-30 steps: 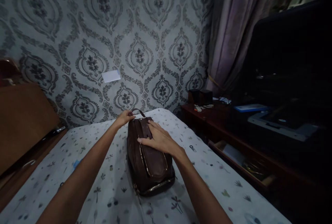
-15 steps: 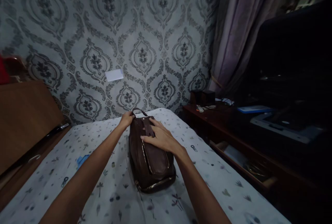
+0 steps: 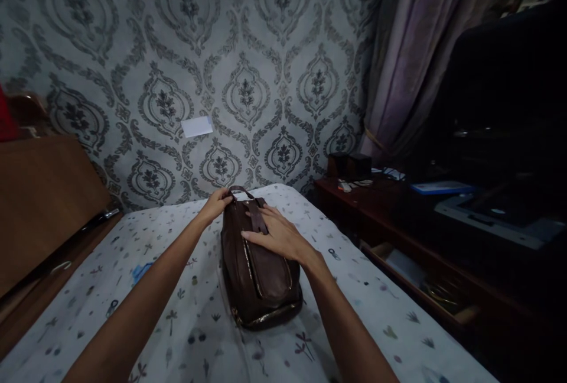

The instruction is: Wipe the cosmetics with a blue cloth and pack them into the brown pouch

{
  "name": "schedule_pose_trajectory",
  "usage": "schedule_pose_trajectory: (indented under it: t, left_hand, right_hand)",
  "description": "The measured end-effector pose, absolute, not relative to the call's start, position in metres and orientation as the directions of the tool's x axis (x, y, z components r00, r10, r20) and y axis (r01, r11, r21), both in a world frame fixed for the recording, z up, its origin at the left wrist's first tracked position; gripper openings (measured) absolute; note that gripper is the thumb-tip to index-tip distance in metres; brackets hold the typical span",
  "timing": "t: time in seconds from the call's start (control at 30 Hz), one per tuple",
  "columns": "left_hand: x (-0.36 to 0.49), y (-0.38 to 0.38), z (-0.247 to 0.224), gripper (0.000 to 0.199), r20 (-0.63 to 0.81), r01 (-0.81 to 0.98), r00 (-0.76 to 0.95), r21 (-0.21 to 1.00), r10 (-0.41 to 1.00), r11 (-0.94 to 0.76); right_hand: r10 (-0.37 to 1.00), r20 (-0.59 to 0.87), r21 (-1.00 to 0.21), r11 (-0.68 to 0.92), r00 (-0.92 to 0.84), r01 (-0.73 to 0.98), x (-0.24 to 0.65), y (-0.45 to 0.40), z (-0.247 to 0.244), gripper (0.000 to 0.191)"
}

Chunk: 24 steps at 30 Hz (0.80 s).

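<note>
A dark brown leather backpack (image 3: 274, 270) lies on the bed with its carry handle toward the wall and its gold-toothed zips facing up. My left hand (image 3: 218, 201) is closed on the bag's far left top corner, beside the handle; part of its fingers is hidden behind the edge. Across the upper front of the bag, my right hand (image 3: 279, 232) rests flat, thumb spread from the other fingers. Its fingertips touch near a strap flap (image 3: 257, 217) in the middle.
The bed (image 3: 172, 336) has a white patterned sheet, with a small blue cloth-like item (image 3: 140, 272) on the left. A wooden headboard-like panel (image 3: 48, 205) stands at left. On the right are a dark desk (image 3: 321, 185), an open drawer (image 3: 465, 314) and a dark chair-like shape (image 3: 496, 99).
Both hands keep almost the same places on the backpack. The view has shifted slightly, and the right fingers look a little flatter on the bag.
</note>
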<state>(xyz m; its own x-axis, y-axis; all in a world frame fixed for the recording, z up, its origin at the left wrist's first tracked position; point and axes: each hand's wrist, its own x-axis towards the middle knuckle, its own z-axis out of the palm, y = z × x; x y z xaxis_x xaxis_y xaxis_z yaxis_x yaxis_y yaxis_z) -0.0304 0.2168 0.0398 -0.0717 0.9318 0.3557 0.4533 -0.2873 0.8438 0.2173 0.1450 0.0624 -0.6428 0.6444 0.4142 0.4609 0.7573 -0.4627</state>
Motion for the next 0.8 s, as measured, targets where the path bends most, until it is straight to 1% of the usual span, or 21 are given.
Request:
schedule_pose_trajectory:
  t: [0.17, 0.3, 0.4, 0.6, 0.8]
  left_hand:
    - [-0.028, 0.209, 0.036, 0.013, 0.323, 0.479, -0.074, 0.841, 0.943, -0.250]
    - [-0.024, 0.202, 0.031, 0.020, 0.309, 0.505, -0.108, 0.836, 0.945, -0.216]
    - [-0.024, 0.200, 0.031, 0.022, 0.302, 0.523, -0.109, 0.828, 0.947, -0.204]
    - [-0.025, 0.199, 0.032, 0.023, 0.330, 0.555, -0.062, 0.796, 0.942, -0.242]
    - [-0.024, 0.194, 0.032, 0.021, 0.371, 0.585, -0.072, 0.767, 0.926, -0.262]
  right_hand:
    - [0.687, 0.393, -0.505, 0.717, -0.611, 0.481, 0.218, 0.144, 0.060, 0.062]
    - [0.698, 0.389, -0.519, 0.705, -0.601, 0.483, 0.218, 0.143, 0.060, 0.062]
    - [0.704, 0.374, -0.522, 0.698, -0.604, 0.491, 0.218, 0.142, 0.062, 0.062]
    - [0.699, 0.353, -0.507, 0.702, -0.622, 0.500, 0.218, 0.141, 0.064, 0.062]
    - [0.710, 0.351, -0.499, 0.694, -0.611, 0.520, 0.215, 0.142, 0.063, 0.063]
